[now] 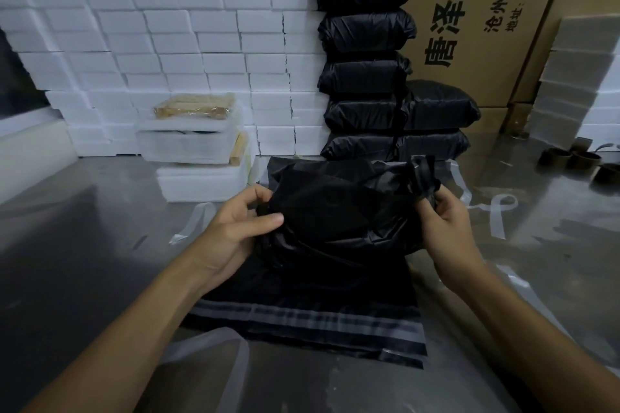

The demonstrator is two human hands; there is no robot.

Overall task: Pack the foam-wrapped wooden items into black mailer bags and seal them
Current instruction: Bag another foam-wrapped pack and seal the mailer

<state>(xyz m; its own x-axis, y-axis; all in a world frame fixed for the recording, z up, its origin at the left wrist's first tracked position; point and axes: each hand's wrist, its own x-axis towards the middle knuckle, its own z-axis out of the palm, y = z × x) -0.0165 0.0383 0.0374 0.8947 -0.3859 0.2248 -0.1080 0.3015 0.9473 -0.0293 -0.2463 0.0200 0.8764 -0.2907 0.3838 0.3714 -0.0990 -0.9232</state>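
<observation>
A filled black mailer bag [339, 211] sits in front of me on a stack of flat empty black mailer bags [302, 322] with grey adhesive strips. My left hand [235, 228] pinches the bag's left edge between thumb and fingers. My right hand [446, 221] grips the bunched flap at the bag's upper right. Whatever is inside the bag is hidden. To the left, foam-wrapped wooden items [194, 131] lie stacked, the top one showing wood [194, 106] through clear wrap.
Sealed black parcels [365, 54] are piled at the back centre against cardboard boxes [503, 27]. A wall of white foam blocks [151, 37] fills the back left. Peeled clear strips [496, 211] litter the steel table [84, 228]. Tape cores [570, 157] lie at the right.
</observation>
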